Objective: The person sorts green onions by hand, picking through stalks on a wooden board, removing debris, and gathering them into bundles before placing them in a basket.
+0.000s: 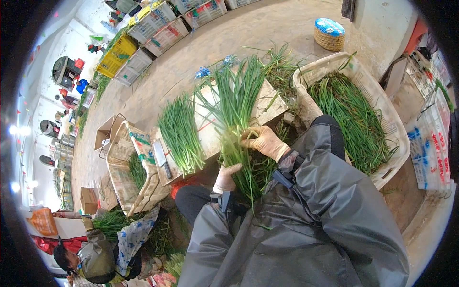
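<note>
Gloved, my left hand [228, 178] is wrapped around a loose bunch of long green leafy stalks [241, 172] held above my lap. My right hand [263, 141], in a pale glove, pinches the pale ends of some stalks at the upper part of that bunch, near the board's edge. Just beyond, a fanned pile of similar green stalks [239, 93] lies on a pale board [208, 122]. To its left rests a neater bundle [182, 134], white ends towards me. A kitchen knife [162, 158] with a black handle lies at the board's left end.
At right stands a large plastic crate [398, 138] full of green stalks; at left, another crate [120, 168] holds some. Loose stalks [279, 71] lie beyond the board. A co-worker [96, 254] sits at lower left. Further off are a woven basket [329, 39] and stacked crates [154, 25].
</note>
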### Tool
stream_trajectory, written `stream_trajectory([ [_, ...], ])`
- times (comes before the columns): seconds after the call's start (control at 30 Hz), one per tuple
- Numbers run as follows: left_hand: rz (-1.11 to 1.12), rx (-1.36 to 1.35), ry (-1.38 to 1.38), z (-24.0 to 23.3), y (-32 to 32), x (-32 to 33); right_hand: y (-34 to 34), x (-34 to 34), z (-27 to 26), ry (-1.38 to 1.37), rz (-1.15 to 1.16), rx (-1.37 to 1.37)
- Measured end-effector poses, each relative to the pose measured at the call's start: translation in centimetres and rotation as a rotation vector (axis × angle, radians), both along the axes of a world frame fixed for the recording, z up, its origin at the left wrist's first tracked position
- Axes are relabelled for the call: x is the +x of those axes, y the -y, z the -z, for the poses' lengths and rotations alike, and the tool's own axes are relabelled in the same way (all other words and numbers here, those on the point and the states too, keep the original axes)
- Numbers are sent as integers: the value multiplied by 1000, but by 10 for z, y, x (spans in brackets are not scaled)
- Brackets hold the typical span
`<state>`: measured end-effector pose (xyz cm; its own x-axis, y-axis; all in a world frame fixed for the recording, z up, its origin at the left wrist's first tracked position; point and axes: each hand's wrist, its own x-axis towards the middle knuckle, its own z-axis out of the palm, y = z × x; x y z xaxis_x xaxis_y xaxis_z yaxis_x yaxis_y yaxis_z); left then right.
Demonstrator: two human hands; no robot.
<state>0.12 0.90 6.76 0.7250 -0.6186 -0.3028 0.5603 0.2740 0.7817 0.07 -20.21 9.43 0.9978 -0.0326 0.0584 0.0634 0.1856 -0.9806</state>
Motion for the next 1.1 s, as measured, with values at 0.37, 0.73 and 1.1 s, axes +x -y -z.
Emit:
stream_trajectory([
  [0.37, -112, 88, 30, 1, -4, 2, 17, 5, 5, -104, 368, -15],
  [0.73, -91, 82, 70, 0, -6, 3, 30, -2, 7, -208, 216, 552],
  [1.1, -94, 35, 2, -10, -3, -4, 9, 0, 11, -74, 319, 203],
])
